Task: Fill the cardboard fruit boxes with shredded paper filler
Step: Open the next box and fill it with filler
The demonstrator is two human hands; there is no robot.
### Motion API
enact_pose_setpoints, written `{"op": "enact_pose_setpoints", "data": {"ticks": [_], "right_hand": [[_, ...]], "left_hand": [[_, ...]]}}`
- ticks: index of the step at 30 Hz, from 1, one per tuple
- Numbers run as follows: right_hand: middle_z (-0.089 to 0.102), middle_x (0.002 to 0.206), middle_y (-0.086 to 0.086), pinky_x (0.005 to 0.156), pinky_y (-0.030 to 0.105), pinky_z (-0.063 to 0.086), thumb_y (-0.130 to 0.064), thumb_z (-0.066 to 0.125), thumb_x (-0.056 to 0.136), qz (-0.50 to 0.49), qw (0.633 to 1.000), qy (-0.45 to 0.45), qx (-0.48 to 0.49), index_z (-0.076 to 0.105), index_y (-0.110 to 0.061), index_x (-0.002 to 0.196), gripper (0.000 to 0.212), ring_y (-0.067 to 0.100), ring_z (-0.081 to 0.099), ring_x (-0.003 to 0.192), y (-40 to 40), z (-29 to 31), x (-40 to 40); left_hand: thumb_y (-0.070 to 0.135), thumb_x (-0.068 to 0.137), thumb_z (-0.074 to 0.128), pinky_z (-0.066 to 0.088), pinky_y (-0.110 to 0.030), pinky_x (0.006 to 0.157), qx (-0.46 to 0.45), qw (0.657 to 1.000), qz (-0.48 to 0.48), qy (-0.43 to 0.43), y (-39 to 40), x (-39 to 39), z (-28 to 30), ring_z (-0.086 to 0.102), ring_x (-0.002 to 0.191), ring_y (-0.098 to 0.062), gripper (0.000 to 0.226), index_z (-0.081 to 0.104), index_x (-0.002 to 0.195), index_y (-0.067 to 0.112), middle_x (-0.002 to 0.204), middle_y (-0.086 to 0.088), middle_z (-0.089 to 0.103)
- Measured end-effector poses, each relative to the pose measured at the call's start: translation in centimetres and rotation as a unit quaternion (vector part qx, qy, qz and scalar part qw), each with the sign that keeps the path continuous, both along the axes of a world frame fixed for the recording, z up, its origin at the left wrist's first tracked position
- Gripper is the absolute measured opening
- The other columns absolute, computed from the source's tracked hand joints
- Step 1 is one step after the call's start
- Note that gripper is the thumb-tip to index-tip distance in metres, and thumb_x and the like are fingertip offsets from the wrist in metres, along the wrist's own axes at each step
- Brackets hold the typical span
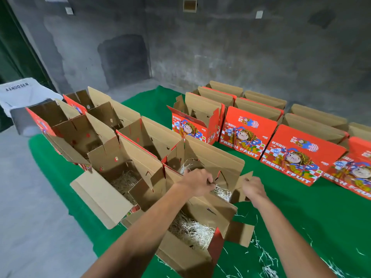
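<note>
An open cardboard fruit box (212,157) stands in front of me with pale shredded paper (221,192) inside. My left hand (197,181) is curled over its opening and pinches strands of the filler. My right hand (253,187) grips the box's right side flap (244,184). The nearest box (186,255) holds a bed of shredded paper (192,230). Another open box (112,173) to the left also has filler (125,182) at its bottom.
More open boxes (80,125) run back to the left on the green cloth (301,207). Red printed boxes (247,131) stand in rows at the right. Loose paper shreds (267,259) lie on the cloth near my right arm. A person's white sleeve (22,93) shows at far left.
</note>
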State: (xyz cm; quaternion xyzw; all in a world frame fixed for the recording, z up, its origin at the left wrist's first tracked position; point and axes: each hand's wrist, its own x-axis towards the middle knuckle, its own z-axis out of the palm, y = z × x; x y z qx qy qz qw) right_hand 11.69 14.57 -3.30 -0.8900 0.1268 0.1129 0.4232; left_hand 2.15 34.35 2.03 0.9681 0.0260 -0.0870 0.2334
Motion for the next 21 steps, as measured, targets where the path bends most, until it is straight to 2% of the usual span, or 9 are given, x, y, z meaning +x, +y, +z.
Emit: {"op": "enact_pose_setpoints", "data": {"ticks": [1,3,5,8,12,14,16,21], "right_hand": [[0.065,0.085,0.012,0.058,0.028,0.049,-0.022,0.045,0.103,0.004,1.000,0.012,0.013,0.054,-0.010,0.082,0.026,0.022,0.062,0.068,-0.2,0.0,-0.1],[0.069,0.091,0.017,0.070,0.042,0.062,-0.017,0.047,0.103,0.008,0.996,0.053,0.067,0.058,-0.008,0.088,0.021,0.030,0.070,0.078,-0.7,0.2,-0.4],[0.072,0.091,0.018,0.072,0.049,0.063,-0.012,0.048,0.102,0.016,0.990,0.081,0.116,0.061,-0.005,0.094,0.017,0.032,0.074,0.079,-1.4,0.3,-0.8],[0.073,0.089,0.016,0.059,0.041,0.062,-0.016,0.050,0.103,0.038,0.983,0.106,0.143,0.060,-0.004,0.098,0.016,0.027,0.075,0.065,-2.4,1.4,-1.8],[0.075,0.102,0.008,0.072,0.048,0.063,-0.029,0.057,0.102,0.070,0.981,0.096,0.152,0.067,-0.013,0.107,0.019,0.029,0.077,0.074,-4.8,3.6,-1.9],[0.075,0.106,0.000,0.077,0.047,0.063,-0.023,0.054,0.103,0.084,0.978,0.081,0.175,0.065,-0.022,0.111,0.013,0.027,0.077,0.076,-6.3,4.8,-1.6],[0.075,0.107,-0.003,0.079,0.045,0.063,-0.018,0.049,0.105,0.088,0.977,0.058,0.184,0.061,-0.026,0.116,0.018,0.025,0.077,0.077,-7.3,6.1,-0.9],[0.075,0.105,-0.001,0.074,0.041,0.063,-0.009,0.048,0.104,0.074,0.980,0.010,0.187,0.061,-0.021,0.123,0.026,0.023,0.077,0.076,-8.7,8.0,2.6]], "left_hand": [[0.046,0.097,0.057,0.024,-0.045,0.110,0.000,1.000,-0.001,-0.001,-0.2,-0.1,0.0,0.055,0.117,-0.019,0.030,0.068,0.116,0.027,0.120,0.004,0.065],[0.045,0.098,0.055,0.030,-0.047,0.112,0.013,1.000,-0.008,-0.002,-0.6,-0.2,-0.1,0.055,0.119,-0.020,0.030,0.067,0.118,0.026,0.123,0.003,0.064],[0.043,0.099,0.053,0.039,-0.047,0.108,0.051,0.999,-0.015,-0.006,-1.3,-0.2,-0.1,0.056,0.118,-0.023,0.031,0.066,0.120,0.025,0.123,-0.001,0.064],[0.041,0.099,0.054,0.050,-0.043,0.096,0.066,0.997,-0.022,-0.033,-2.8,0.1,0.1,0.061,0.108,-0.023,0.027,0.067,0.114,0.024,0.112,-0.003,0.067],[0.037,0.095,0.057,0.054,-0.036,0.084,0.055,0.995,-0.035,-0.078,-5.7,2.0,1.2,0.067,0.093,-0.021,0.015,0.070,0.095,0.028,0.097,0.003,0.072],[0.039,0.096,0.053,0.056,-0.034,0.081,0.056,0.994,-0.050,-0.079,-7.5,3.3,2.1,0.068,0.088,-0.019,0.017,0.067,0.094,0.030,0.094,0.005,0.071],[0.041,0.098,0.049,0.059,-0.036,0.077,0.065,0.993,-0.059,-0.084,-9.1,4.8,3.1,0.069,0.083,-0.018,0.021,0.066,0.095,0.030,0.090,0.006,0.070],[0.035,0.098,0.056,0.060,-0.034,0.074,0.054,0.988,-0.091,-0.112,-11.7,9.3,5.1,0.069,0.081,-0.014,0.017,0.070,0.098,0.025,0.092,0.005,0.074]]}}
